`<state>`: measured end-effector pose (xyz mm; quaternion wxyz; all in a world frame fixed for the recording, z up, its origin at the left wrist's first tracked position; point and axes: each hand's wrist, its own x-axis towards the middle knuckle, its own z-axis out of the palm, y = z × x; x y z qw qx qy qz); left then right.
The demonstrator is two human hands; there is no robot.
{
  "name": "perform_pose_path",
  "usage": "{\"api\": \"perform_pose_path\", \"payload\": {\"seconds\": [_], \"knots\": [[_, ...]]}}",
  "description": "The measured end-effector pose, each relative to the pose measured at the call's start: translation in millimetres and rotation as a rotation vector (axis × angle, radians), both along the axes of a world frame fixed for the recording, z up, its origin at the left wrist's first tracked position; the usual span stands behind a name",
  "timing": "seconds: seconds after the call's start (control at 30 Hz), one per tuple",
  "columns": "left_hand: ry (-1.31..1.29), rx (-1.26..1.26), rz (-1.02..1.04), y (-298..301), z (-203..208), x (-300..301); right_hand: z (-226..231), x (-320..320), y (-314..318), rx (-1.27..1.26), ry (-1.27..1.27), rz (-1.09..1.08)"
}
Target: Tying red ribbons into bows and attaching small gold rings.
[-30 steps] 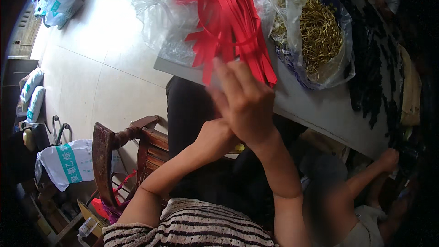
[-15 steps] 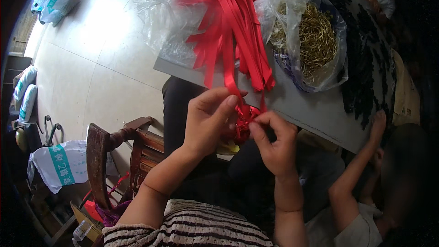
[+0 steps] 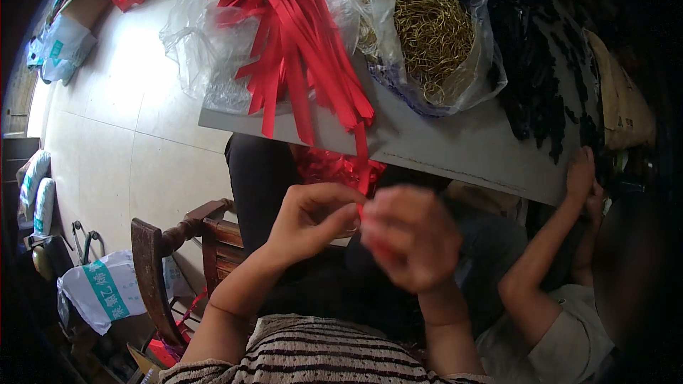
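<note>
In front of you is a grey counter (image 3: 455, 144). On its left, crumpled clear plastic (image 3: 217, 85) spills past the edge, and red ribbons (image 3: 302, 50) lie heaped over it. Next to them you have an open clear bag (image 3: 478, 89) of gold-coloured strands (image 3: 434, 35); farther right, black strips (image 3: 526, 64) lie scattered.
</note>
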<state>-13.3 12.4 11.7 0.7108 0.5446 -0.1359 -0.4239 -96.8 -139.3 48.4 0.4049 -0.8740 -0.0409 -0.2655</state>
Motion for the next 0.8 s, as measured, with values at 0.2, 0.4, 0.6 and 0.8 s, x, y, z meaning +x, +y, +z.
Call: {"api": "perform_pose_path", "payload": {"seconds": [0.2,0.4,0.6,0.8], "knots": [[-0.031,-0.18,0.261,-21.7,1.5,0.1,-11.3,-48.9,25.4,-0.101,0.28,0.391],[-0.159,-0.114,0.116,-24.0,8.4,-22.0,-10.8,-27.3,-0.7,0.271,0.29,-0.153],[-0.164,-0.133,0.062,-33.0,9.6,-28.3,-27.9,-3.5,-5.6,1.058,0.062,-0.141],[-0.03,-0.139,0.026,-34.3,8.1,-29.8,-23.2,-6.3,-2.6,1.242,0.09,-0.247]]}}
